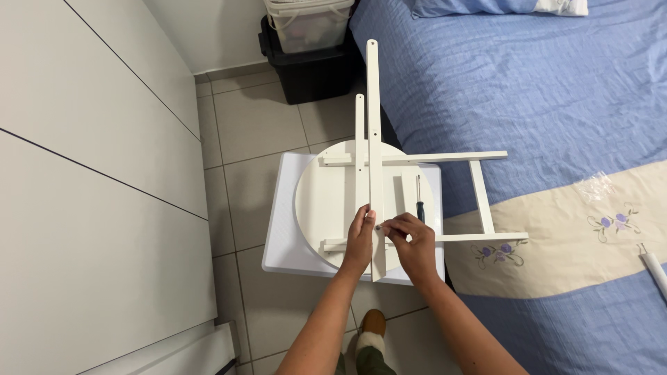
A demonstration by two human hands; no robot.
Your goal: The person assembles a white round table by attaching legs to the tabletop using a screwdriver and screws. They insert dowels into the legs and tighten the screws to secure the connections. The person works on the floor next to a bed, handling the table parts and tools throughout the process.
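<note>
Standing upright in the centre of the frame, a long white wooden slat [375, 146] with small holes along it is pinched near its lower end by both hands. The left hand [360, 239] has its grip closed around the slat's left edge, fingers wrapped on it. The right hand [411, 243] has its fingertips [386, 226] pinched on something very small at a hole in the slat; what it is cannot be told.

A second, shorter white slat [359, 149] stands just beside the long one on its left. Both rise from a round white tabletop [316, 201] lying face down, with short white battens fixed across it. A white ladder-shaped frame [479, 194] runs from the round top toward the right of the frame, its far end resting on the bed. A dark-handled screwdriver [419, 201] lies on the round top just right of the slats.

The round top sits on a small square white bench [281, 243], whose corners show beyond it. Below lies a grey tiled floor [257, 125]. White cabinet doors [90, 173] fill the left of the frame. A bed with a blue cover [528, 90] and a cream flowered band fills the right. A black bin [316, 69] with a clear box on it stands at upper centre.

Open floor lies between the bench and the cabinets; the bench's right edge is close against the bed.
</note>
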